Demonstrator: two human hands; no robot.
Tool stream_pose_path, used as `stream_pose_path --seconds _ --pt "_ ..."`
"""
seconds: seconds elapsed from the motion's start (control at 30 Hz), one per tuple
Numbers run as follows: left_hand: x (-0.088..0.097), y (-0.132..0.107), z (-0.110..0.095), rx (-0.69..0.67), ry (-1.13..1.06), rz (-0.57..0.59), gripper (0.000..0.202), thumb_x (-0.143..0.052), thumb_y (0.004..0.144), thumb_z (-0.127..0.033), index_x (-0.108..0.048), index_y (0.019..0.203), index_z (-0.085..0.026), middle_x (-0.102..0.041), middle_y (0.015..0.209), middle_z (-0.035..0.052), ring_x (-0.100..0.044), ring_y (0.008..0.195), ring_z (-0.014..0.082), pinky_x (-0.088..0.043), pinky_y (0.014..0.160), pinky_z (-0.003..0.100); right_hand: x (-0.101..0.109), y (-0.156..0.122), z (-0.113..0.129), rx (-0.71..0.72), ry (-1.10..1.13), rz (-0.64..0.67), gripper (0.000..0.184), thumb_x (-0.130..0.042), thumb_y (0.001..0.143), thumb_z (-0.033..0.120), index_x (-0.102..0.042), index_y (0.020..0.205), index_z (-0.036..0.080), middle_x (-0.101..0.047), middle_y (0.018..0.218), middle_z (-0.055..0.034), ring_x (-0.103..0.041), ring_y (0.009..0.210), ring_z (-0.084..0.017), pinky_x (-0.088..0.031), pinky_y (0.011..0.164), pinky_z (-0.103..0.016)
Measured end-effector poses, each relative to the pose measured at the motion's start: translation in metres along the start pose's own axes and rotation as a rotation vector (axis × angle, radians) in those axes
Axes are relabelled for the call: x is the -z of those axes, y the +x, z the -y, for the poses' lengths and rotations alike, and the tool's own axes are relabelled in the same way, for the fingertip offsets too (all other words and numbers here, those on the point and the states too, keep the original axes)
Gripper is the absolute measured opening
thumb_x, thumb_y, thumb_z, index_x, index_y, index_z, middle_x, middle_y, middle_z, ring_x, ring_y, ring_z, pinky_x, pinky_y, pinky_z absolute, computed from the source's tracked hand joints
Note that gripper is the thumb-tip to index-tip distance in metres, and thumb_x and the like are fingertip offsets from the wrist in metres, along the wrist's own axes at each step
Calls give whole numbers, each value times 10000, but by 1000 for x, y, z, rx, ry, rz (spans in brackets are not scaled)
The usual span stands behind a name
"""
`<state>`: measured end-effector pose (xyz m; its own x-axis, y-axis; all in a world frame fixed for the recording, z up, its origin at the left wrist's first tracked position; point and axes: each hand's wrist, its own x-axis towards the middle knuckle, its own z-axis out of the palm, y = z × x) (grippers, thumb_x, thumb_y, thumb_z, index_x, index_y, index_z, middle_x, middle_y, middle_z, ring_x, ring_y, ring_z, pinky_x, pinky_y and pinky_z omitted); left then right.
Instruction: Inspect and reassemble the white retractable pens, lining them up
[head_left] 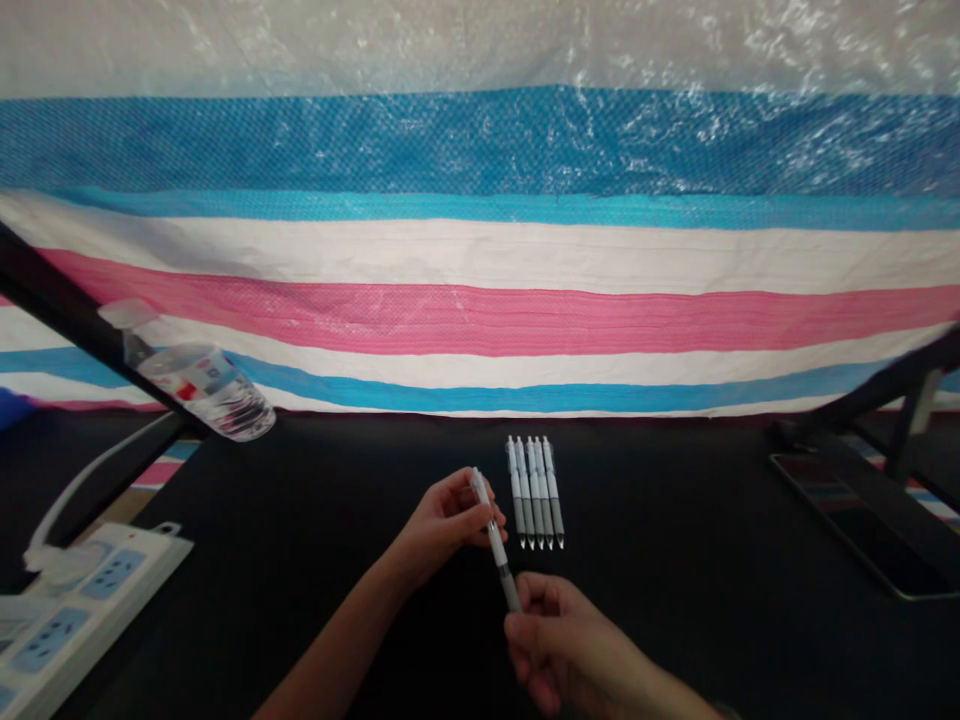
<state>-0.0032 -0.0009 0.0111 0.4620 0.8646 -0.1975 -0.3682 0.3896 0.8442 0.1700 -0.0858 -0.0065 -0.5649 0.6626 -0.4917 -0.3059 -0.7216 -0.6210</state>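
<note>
Largest in our view is the sheet (480,320), striped in blue, pink and white, hanging across the far side. Before it stretches the black surface (705,590), carrying everything we handle. At the near left we see a white strip (82,605) with blue sockets, and a white plug (64,565) sits in it. A dark phone (862,525) lies at the right. Both our hands are over the near middle. The fingers of our right hand (551,635) are curled closed, thumb and forefinger pinching the near, grey grip end of the pen. The fingers of our left hand (454,520) are bent in as well, thumb against fingertips around its far, white end, with little gap beyond the barrel's width. At the far left is a clear bottle (214,390) with a label; we cannot tell whether it stands upright. Five pens (535,490) lie side by side just right of our left hand, tips near, buttons far. Smallest is the single pen (496,545) between our hands, slanting from far left to near right, left of the five.
</note>
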Motion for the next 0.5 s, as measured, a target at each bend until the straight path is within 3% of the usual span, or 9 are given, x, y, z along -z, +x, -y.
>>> stream_pose_path --seconds 0.27,0.4,0.5 --pt "3 -1 -4 19 -31 52 274 -821 740 -313 -638 862 -150 -713 786 59 -715 712 197 -575 656 288 0 2 -1 -3 43 -12 475 -785 698 539 -488 750 172 -594 511 28 -433 297 -46 -235 313 -156" --pt "4 0 -4 -1 -69 44 257 -823 734 -291 -648 854 -147 -715 769 64 -717 707 206 -574 651 290 1 2 -2 9 74 21 519 -683 769 601 -565 896 112 -671 631 -55 -580 392 -107 -309 343 -163" --pt "5 1 -3 -40 -84 -20 261 -831 720 -278 -655 864 -151 -715 759 56 -714 688 196 -564 628 266 1 1 0 -3 52 19 543 -633 804 616 -509 1034 140 -726 812 -108 -665 490 -157 -360 361 -168"
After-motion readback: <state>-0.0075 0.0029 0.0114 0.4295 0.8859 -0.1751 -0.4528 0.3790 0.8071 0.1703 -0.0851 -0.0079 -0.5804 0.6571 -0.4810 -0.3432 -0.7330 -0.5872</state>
